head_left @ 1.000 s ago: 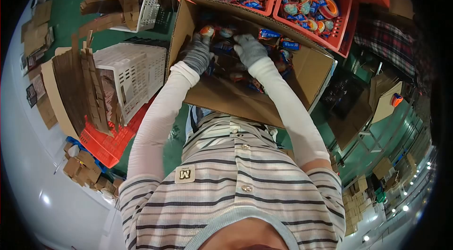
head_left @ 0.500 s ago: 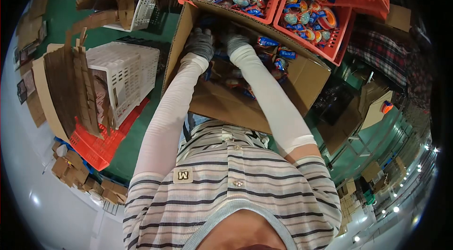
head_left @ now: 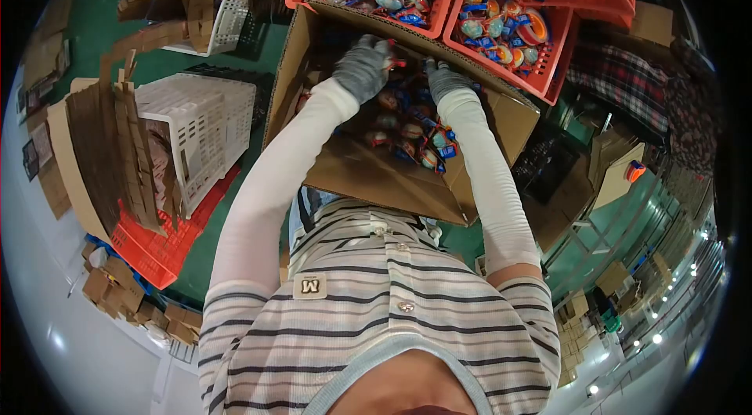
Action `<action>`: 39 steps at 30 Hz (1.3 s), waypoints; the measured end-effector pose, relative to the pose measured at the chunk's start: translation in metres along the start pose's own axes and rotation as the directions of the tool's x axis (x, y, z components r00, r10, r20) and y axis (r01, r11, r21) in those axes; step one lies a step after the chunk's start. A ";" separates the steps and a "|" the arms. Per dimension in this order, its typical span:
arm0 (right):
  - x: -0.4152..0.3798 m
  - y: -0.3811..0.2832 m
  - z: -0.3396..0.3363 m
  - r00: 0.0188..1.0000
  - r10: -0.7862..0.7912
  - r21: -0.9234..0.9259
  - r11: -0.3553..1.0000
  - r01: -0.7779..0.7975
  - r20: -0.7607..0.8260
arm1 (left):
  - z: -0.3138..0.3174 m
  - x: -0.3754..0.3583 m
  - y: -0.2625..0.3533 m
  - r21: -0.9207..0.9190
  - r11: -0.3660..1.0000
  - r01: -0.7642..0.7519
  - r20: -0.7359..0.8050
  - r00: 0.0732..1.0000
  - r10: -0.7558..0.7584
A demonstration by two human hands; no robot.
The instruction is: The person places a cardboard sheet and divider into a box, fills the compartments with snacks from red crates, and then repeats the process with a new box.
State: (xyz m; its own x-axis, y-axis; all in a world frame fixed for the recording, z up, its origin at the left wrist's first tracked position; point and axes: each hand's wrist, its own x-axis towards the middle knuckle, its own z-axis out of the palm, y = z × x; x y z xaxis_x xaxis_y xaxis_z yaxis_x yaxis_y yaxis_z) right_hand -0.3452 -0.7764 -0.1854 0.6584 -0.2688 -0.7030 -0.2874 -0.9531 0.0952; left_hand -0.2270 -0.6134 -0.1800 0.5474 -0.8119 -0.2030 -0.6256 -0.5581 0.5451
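Note:
An open cardboard box [head_left: 368, 174] in front of me holds several wrapped packets [head_left: 411, 131] in clear, blue and red wrapping. Inside its far left part, my left hand [head_left: 363, 70] in a grey glove has its fingers curled on a packet; red wrapper ends stick out by the fingertips, and the rest is hidden. My right hand [head_left: 448, 81], gloved too, is over the box's right half. Its fingers are apart above the packets, with nothing visible in them.
Red crates [head_left: 448, 33] full of similar packets stand against the box's far side, one tilted on top. At left are a white crate [head_left: 211, 113], a red crate [head_left: 160, 250] and flattened cardboard [head_left: 98, 153]. Plaid cloth [head_left: 623, 90] lies at right.
Both hands have moved right inside the box, and my left hand now has red wrapper at its fingertips. More packets show in the middle of the box.

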 end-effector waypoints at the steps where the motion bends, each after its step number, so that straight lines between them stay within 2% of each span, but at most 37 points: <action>1: 0.000 0.005 0.011 1.000 -0.003 -0.023 1.000 0.003 0.001 | 0.009 0.014 0.003 0.057 0.994 -0.094 0.071 0.993 0.090; 2: 0.000 0.008 0.017 1.000 -0.004 -0.049 0.999 0.005 0.001 | 0.016 0.025 0.013 0.055 0.994 -0.098 0.071 0.993 0.094; 4: 0.001 0.010 0.025 0.996 0.050 -0.008 0.999 -0.050 0.067 | 0.030 0.044 0.029 -0.113 0.978 0.177 0.308 0.942 -0.135; 5: 0.000 0.011 0.028 0.986 0.097 0.030 0.994 -0.102 0.134 | 0.044 0.046 0.027 -0.117 0.978 0.173 0.311 0.942 -0.129; 6: -0.001 0.013 0.030 0.986 0.101 0.029 0.994 -0.106 0.135 | 0.060 0.045 0.025 0.079 0.995 -0.059 0.294 0.955 0.033; 7: 0.000 0.015 0.032 0.984 0.093 0.085 0.991 -0.107 0.154 | 0.064 0.045 0.028 0.275 0.920 -0.280 0.308 0.932 0.192; 9: 0.000 0.017 0.037 0.981 0.079 0.143 0.984 -0.105 0.174 | 0.072 0.044 0.037 0.262 0.924 -0.278 0.278 0.939 0.203; 11: 0.011 0.022 0.040 0.971 0.038 0.146 0.986 -0.074 0.234 | 0.079 0.047 0.040 0.100 0.981 -0.169 0.261 0.955 0.138; 12: 0.017 0.023 0.047 0.974 0.031 0.148 0.987 -0.066 0.225 | 0.080 0.048 0.039 0.110 0.980 -0.165 0.256 0.958 0.132; 14: 0.030 0.022 0.067 0.979 0.135 0.266 0.948 -0.173 0.155 | 0.084 0.048 0.035 0.170 0.962 -0.215 0.279 0.946 0.162; 16: 0.027 0.021 0.068 0.981 0.161 0.266 0.946 -0.185 0.112 | 0.092 0.052 0.035 0.202 0.949 -0.241 0.288 0.941 0.177; 17: 0.021 0.019 0.067 0.979 0.188 0.266 0.943 -0.202 0.077 | 0.096 0.058 0.035 0.206 0.967 -0.151 0.305 0.949 0.084; 18: 0.014 0.018 0.066 0.980 0.184 0.264 0.944 -0.196 0.072 | 0.099 0.063 0.036 0.211 0.976 -0.058 0.320 0.947 -0.013; 19: 0.012 0.017 0.067 0.984 0.170 0.320 0.931 -0.176 0.047 | 0.115 0.067 0.029 0.217 0.975 -0.049 0.310 0.951 -0.022; 21: 0.022 0.019 0.064 0.989 0.145 0.376 0.917 -0.131 -0.008 | 0.142 0.078 0.006 0.166 0.981 -0.101 0.170 0.983 0.073; 22: 0.026 0.023 0.069 0.992 0.065 0.254 0.963 -0.090 0.109 | 0.128 0.076 0.009 0.175 0.980 -0.091 0.163 0.985 0.062; 23: 0.028 0.024 0.073 0.972 -0.001 0.130 0.991 -0.031 0.234 | 0.100 0.072 0.021 0.128 0.992 -0.005 0.338 0.940 -0.039; 24: 0.025 0.022 0.066 0.970 0.032 0.208 0.974 -0.084 0.242 | 0.070 0.070 0.034 0.098 0.991 0.086 0.504 0.855 -0.124; 25: 0.021 0.019 0.058 0.972 0.026 0.210 0.975 -0.077 0.234 | 0.055 0.067 0.042 0.081 0.981 0.178 0.654 0.733 -0.187; 26: 0.015 0.018 0.047 0.976 0.004 0.222 0.974 -0.053 0.216 | 0.062 0.062 0.032 0.084 0.980 0.178 0.648 0.738 -0.190; 27: 0.009 0.019 0.037 0.980 -0.013 0.234 0.972 -0.035 0.200 | 0.070 0.051 0.016 0.063 0.997 -0.048 0.458 0.889 0.014; 28: -0.003 0.021 0.029 0.980 -0.008 0.234 0.971 -0.039 0.200 | 0.075 0.041 0.004 0.089 0.958 -0.272 0.247 0.938 0.243; 29: -0.017 0.024 0.021 0.994 -0.019 0.152 0.988 0.002 0.111 | 0.061 0.028 0.007 0.043 0.984 -0.174 0.146 0.975 0.166; 30: -0.026 0.025 0.011 0.999 -0.040 0.067 0.997 0.039 0.019 | 0.032 0.014 0.012 -0.009 0.984 -0.179 0.081 0.981 0.179; 31: -0.030 0.024 -0.002 0.999 -0.043 0.071 0.997 0.042 0.020 | 0.009 -0.001 0.015 -0.062 0.995 -0.078 0.043 0.996 0.081; 32: -0.032 0.023 -0.015 0.999 -0.043 0.152 0.988 0.039 0.020 | -0.004 -0.019 0.007 0.027 0.994 -0.105 -0.041 0.993 0.106; 33: -0.030 0.023 -0.022 0.999 -0.042 0.230 0.972 0.037 0.018 | -0.035 -0.038 0.018 -0.127 0.991 0.039 -0.044 0.998 -0.045; 34: -0.023 0.022 -0.013 0.989 -0.098 0.264 0.957 0.124 -0.111 | -0.050 -0.058 0.018 -0.226 0.971 0.072 -0.102 0.990 -0.097; 35: -0.016 0.017 -0.012 0.988 -0.103 0.267 0.955 0.130 -0.115 | -0.061 -0.073 0.013 -0.106 0.991 0.078 -0.097 0.991 -0.089; 37: -0.002 0.003 -0.015 0.961 -0.135 0.333 0.919 0.213 -0.240 | -0.077 -0.101 0.003 -0.082 0.995 0.057 -0.128 0.990 -0.067; 39: 0.028 -0.005 -0.002 0.945 -0.167 0.356 0.896 0.265 -0.283 | -0.084 -0.117 -0.010 0.021 0.996 0.088 -0.121 0.989 -0.085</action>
State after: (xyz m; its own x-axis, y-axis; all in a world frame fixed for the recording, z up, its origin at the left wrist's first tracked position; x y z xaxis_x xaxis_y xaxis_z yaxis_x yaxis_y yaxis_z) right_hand -0.3240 -0.7794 -0.2036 0.8666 -0.1343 -0.4805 -0.3309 -0.8756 -0.3519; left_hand -0.2379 -0.4987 -0.0930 0.6621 -0.7345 -0.1486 -0.5861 -0.6311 0.5081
